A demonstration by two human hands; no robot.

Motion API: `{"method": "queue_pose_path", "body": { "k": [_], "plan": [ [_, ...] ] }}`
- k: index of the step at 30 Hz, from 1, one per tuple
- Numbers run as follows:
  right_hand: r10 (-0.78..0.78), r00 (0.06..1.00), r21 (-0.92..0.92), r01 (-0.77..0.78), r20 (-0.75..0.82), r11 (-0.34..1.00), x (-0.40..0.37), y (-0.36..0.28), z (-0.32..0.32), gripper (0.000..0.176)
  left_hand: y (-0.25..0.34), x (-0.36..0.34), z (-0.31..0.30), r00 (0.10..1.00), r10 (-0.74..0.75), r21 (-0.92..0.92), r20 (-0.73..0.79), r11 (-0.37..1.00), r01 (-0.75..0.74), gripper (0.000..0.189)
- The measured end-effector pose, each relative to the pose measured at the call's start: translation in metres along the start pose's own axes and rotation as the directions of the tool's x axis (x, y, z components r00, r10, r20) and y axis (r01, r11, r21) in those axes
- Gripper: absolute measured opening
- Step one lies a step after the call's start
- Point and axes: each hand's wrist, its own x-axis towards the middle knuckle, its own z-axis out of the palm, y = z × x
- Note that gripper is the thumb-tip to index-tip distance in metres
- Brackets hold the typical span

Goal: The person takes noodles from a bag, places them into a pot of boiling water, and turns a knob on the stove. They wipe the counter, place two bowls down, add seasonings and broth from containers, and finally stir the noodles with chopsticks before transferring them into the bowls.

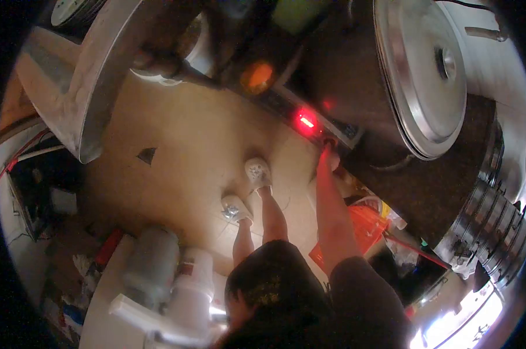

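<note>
My right arm reaches forward to the front of a dark cooker, and my right hand [331, 156] is closed on a small dark knob [330, 141] at the panel's edge. Just left of that hand a red lit display [306, 121] glows and tints the arm red. On the cooker's top stands a large pot, mostly in shadow, under a shiny metal lid [423, 75] with a round handle. My left hand [239, 308] rests low against my dark clothing, its fingers partly visible and loosely apart, holding nothing that I can see.
Beneath the counter stands an orange-red plastic basket [362, 224]. Stacked dark trays or pans [495, 227] line the right side. A grey cylinder [152, 262] and a white bucket [193, 279] stand at lower left. A metal counter edge [100, 87] juts in at upper left.
</note>
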Motion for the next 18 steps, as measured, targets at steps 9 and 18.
{"method": "queue_pose_path", "body": {
  "k": [9,18],
  "plan": [
    [0.004,0.996,0.233,0.018,-0.094,0.972,-0.018,-0.003,-0.008,0.067,0.001,-0.007,-0.003,0.997,-0.028,0.000,0.079,1.000,0.028,0.099],
    [-0.601,0.741,0.631,0.319,0.299,0.707,-0.106,0.153,0.048,0.042,0.000,0.014,-0.036,0.962,0.194,-0.007,-0.191,0.980,-0.199,0.061]
  ]
}}
